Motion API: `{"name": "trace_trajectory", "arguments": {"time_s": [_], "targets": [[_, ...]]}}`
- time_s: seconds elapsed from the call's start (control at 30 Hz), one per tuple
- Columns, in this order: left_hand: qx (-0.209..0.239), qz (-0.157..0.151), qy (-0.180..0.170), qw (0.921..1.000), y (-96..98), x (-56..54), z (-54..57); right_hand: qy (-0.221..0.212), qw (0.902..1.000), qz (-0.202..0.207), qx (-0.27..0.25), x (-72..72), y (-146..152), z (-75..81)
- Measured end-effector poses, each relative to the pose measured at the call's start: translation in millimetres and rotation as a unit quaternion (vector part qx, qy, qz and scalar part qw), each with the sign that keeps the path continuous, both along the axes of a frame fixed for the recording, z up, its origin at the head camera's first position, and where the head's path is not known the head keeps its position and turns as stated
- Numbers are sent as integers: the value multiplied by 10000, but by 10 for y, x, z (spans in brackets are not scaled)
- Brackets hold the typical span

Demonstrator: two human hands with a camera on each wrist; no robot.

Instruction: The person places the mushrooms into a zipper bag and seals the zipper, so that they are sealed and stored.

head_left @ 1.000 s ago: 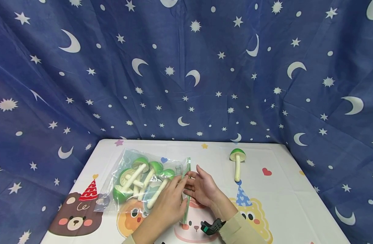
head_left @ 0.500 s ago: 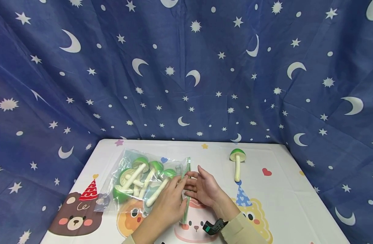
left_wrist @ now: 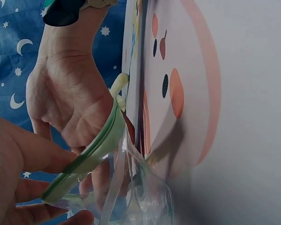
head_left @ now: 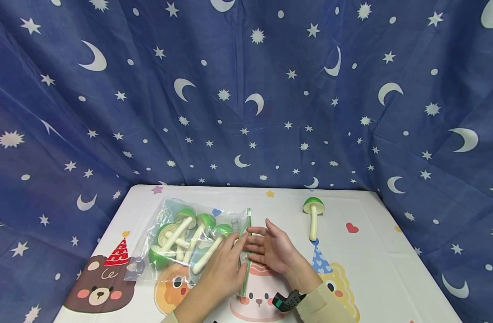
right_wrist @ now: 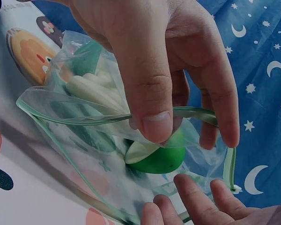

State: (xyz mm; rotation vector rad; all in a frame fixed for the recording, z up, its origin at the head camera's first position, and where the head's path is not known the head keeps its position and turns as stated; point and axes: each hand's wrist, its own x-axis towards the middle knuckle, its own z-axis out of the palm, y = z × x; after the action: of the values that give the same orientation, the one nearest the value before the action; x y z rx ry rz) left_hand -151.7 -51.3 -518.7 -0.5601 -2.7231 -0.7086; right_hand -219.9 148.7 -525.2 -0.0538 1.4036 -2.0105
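Note:
A clear zip bag [head_left: 143, 258] with a green edge lies on the table, its mouth facing right. Several green-capped toy mushrooms [head_left: 208, 255] are inside it. My left hand [head_left: 225, 269] pinches one side of the mouth between thumb and fingers; the right wrist view has that rim [right_wrist: 84, 121] lifted, the mouth gaping and a mushroom's green cap [right_wrist: 161, 159] behind it. Beside the opening is my right hand [head_left: 276, 251], palm turned toward the bag and fingers loosely extended, holding nothing. In the left wrist view its fingers are partly behind the green zip strip [left_wrist: 96, 147].
One more green-capped toy mushroom [head_left: 313, 220] lies alone at the back right of the table. The white tablecloth [head_left: 375, 269] has printed cartoon animals. A dark blue curtain [head_left: 246, 89] with moons and stars stands behind the table.
My right hand has shifted slightly right, away from the bag's mouth. The left hand keeps its hold on the rim, and the bag stays almost still.

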Motion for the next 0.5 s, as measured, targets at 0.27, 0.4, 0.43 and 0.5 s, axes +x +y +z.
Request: {"name": "trace_trajectory", "arguments": {"time_s": [0.27, 0.4, 0.43, 0.5], "targets": [[-39, -27, 57, 10000, -6, 1, 1, 14, 10000, 0, -45, -8, 69, 28], [-72, -21, 55, 10000, -5, -1, 1, 43, 10000, -41, -69, -14, 106, 44], [-73, -19, 49, 10000, -4, -1, 1, 40, 10000, -54, -64, -15, 115, 49], [-68, -15, 36, 10000, -4, -1, -1, 22, 9999, -95, -48, -20, 133, 56]]}}
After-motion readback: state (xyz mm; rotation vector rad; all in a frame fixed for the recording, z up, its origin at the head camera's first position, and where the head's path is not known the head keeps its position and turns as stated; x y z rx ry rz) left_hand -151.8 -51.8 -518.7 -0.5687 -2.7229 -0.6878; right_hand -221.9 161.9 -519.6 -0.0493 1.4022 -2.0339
